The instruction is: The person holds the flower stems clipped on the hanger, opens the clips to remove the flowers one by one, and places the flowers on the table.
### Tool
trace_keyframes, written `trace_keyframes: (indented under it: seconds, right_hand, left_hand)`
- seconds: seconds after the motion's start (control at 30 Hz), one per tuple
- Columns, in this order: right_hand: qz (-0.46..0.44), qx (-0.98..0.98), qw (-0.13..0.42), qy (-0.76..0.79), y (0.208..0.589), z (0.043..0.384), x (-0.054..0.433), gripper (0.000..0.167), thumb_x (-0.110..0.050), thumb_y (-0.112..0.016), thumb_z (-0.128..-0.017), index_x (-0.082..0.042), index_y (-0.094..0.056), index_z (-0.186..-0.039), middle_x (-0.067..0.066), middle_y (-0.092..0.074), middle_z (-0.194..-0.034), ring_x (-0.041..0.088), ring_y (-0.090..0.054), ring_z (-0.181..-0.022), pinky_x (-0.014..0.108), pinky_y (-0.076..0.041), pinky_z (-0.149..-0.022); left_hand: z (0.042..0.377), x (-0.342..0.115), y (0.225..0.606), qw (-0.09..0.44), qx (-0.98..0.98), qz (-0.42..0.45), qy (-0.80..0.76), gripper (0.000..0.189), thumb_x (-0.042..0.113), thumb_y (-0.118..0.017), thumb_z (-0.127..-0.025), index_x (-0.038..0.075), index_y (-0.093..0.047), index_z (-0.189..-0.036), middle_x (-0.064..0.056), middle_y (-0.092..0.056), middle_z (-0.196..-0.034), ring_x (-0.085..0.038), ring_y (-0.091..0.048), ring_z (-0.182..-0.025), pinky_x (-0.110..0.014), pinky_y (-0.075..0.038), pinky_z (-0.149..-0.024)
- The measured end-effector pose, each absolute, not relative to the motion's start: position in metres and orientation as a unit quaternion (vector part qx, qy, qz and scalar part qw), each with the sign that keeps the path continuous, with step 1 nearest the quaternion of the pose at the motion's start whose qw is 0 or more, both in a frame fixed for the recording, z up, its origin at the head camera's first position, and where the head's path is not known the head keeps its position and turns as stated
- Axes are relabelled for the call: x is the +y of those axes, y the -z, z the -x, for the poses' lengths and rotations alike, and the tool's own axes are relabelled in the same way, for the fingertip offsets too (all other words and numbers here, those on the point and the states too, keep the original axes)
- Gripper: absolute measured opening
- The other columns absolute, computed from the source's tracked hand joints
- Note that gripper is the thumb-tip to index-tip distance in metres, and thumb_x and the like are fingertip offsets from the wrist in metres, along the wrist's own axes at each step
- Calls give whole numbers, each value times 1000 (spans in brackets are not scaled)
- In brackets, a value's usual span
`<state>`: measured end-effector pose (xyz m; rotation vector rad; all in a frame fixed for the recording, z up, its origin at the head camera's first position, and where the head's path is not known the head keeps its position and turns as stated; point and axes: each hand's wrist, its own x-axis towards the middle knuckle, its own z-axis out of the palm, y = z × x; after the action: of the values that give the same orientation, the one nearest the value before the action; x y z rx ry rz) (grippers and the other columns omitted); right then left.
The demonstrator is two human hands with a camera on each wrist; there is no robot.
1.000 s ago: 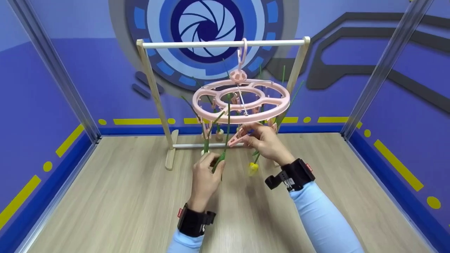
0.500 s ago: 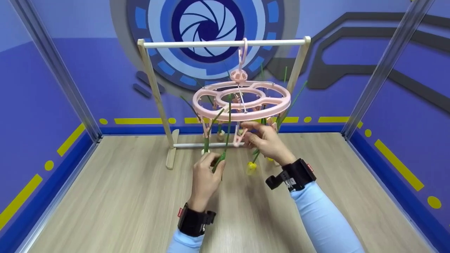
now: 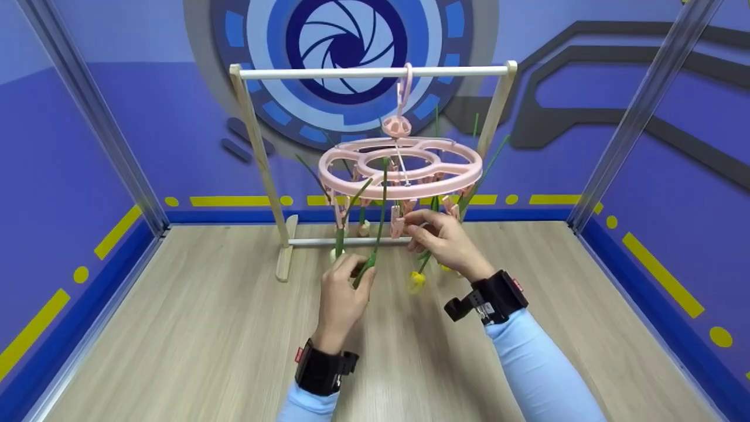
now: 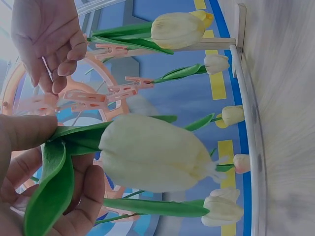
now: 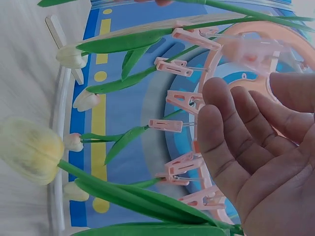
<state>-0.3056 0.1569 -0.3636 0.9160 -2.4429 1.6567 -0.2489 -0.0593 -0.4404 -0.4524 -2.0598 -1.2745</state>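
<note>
My left hand (image 3: 343, 296) pinches a cream-white tulip (image 4: 152, 152) by its green stem and leaves, the bloom pointing down and the stem (image 3: 383, 205) rising in front of a round pink clip hanger (image 3: 404, 191). My right hand (image 3: 442, 240) is just below the hanger's front rim, its fingers loosely bent and nothing gripped between them in the right wrist view. Beside its fingertips hangs a pink clothes peg (image 3: 397, 225), blurred in both wrist views. Whether a fingertip still touches that peg, I cannot tell.
Several tulips hang upside down from other pegs, among them a yellow one (image 3: 417, 281) near my right hand and a white one (image 5: 71, 56). The hanger hooks over the white bar (image 3: 328, 74) of a wooden stand (image 3: 255, 146). Patterned walls enclose the wooden table (image 3: 205, 328).
My right hand held the peg tilted toward the stem a second ago; the peg has swung upright, away from the fingers. The hanger shifted slightly left. My left hand stays with its tulip.
</note>
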Motion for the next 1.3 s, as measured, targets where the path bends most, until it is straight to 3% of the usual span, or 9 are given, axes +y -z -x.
trace_keyframes:
  seconds: [0.2, 0.47, 0.67, 0.83, 1.07, 1.3]
  right_hand:
    - [-316, -784, 31, -533, 369, 301, 160, 27, -5, -55, -106, 11, -63, -126, 28, -69, -116, 21, -70, -81, 33, -60, -76]
    - [-328, -780, 59, -529, 375, 293, 162, 23, -5, -57, -105, 8, -67, -122, 22, -69, -105, 26, -69, -79, 28, -59, -73]
    - [-329, -780, 84, -526, 384, 287, 165, 19, 0, -57, -104, 10, -67, -117, 23, -69, -101, 23, -69, -82, 31, -59, -74]
    - [-323, -778, 110, -527, 390, 282, 169, 18, 0, -59, -103, 8, -69, -116, 22, -69, -104, 20, -69, -88, 24, -57, -77]
    - [-323, -780, 185, -504, 398, 272, 171, 15, 2, -64, -100, 1, -73, -112, 13, -71, -105, 13, -66, -89, 20, -54, -76]
    - [-301, -792, 199, -492, 407, 258, 167, 17, 3, -65, -99, 0, -73, -113, 7, -70, -106, 10, -65, -92, 20, -55, -76]
  left_hand:
    - [246, -60, 439, 337, -788, 177, 483, 10, -2, -77, -89, 1, -72, -98, -8, -69, -91, -21, -67, -81, -45, -58, -73]
    - [238, -63, 434, 321, -799, 174, 479, 10, 0, -76, -90, 2, -73, -99, -8, -69, -94, -20, -68, -85, -41, -59, -77]
    - [232, -69, 433, 327, -801, 171, 472, 11, 0, -76, -91, 1, -73, -101, -8, -69, -94, -21, -70, -88, -41, -59, -79]
    - [225, -77, 431, 338, -801, 169, 465, 13, -1, -75, -91, 1, -73, -104, -8, -69, -96, -21, -69, -87, -42, -59, -78]
    - [219, -86, 433, 359, -799, 171, 452, 15, 0, -75, -93, 1, -73, -108, -6, -69, -97, -19, -69, -87, -37, -59, -76]
    - [212, -95, 433, 365, -802, 164, 444, 14, 0, -75, -92, 1, -73, -106, -6, -68, -96, -18, -68, -86, -36, -59, -76]
